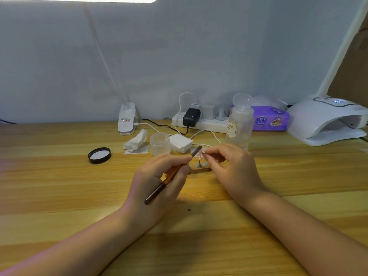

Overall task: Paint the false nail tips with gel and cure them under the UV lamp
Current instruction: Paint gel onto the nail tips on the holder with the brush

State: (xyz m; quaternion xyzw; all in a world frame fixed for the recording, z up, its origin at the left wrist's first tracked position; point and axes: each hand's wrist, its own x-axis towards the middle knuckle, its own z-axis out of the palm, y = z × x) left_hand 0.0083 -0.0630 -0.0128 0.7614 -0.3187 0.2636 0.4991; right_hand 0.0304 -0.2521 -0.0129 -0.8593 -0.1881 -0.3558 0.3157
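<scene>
A brush is gripped in the curled fingers of the left hand, pen-fashion. Its long axis runs from the 7 o'clock end, below the palm, to the bristle end at 1 o'clock. The nail tip, small and pink, is located at that bristle end, mounted on a small stand. The stand is set on a wooden holder lying on the counter. The right hand is placed at 3 o'clock of the nail tip, and its fingers are pinched close at the tip; whether the tip itself or its mount is pinched cannot be told. Both hands are near, but the brush end is judged nearest, so the coming stroke is expected along the brush axis. The UV lamp is positioned well apart, at 2 o'clock, its opening turned toward the work. An open jar stands at 11 o'clock of the nail tip.
</scene>
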